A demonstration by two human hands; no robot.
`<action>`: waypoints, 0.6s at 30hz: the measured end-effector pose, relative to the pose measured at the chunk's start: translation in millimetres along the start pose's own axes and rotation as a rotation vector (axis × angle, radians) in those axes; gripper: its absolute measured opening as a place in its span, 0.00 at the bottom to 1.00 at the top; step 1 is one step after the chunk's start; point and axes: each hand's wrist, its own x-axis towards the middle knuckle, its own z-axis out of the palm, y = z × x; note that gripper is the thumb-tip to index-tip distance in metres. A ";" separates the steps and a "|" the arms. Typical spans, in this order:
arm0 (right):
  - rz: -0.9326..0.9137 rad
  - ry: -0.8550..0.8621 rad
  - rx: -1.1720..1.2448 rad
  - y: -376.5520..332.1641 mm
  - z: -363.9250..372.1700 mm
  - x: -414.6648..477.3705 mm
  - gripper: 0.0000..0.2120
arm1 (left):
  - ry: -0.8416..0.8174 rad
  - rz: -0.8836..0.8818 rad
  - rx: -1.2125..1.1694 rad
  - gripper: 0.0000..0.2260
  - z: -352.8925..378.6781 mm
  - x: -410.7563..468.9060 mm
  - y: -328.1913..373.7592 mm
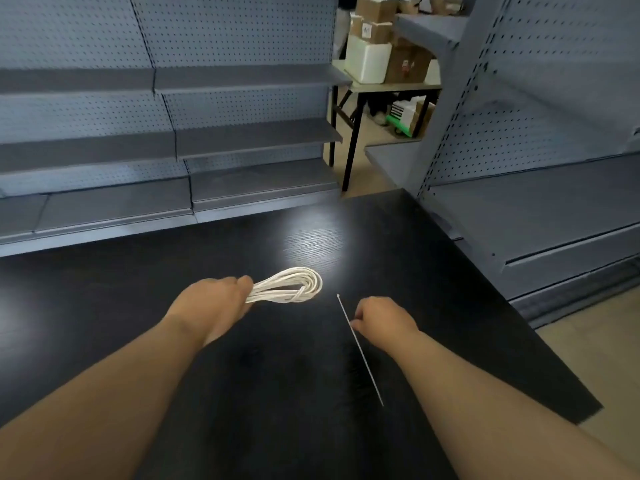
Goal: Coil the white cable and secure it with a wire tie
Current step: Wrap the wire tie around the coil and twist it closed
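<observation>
The near end of the coiled white cable (294,287) is lost inside the fist of the left hand (211,303), so I can't see how many loops it grips or where the loose ends lie. The right hand (381,320) hides its fingertips behind the knuckles where it pinches the thin white wire tie (360,348). The tie's far tip is too small to make out. Both forearms (104,393) and the black wood-grain table (311,393) run off the bottom edge. The brown cardboard boxes (377,29) at the back are blurred, their labels unreadable.
</observation>
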 end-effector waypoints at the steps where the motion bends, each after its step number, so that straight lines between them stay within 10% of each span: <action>1: 0.034 -0.027 0.029 0.0 5.0 4.6 0.12 | -0.009 -0.011 0.002 0.12 3.6 -1.6 0.4; 18: 0.311 -0.131 0.296 -4.7 32.4 37.6 0.13 | -0.059 -0.086 -0.001 0.11 25.1 -6.5 9.0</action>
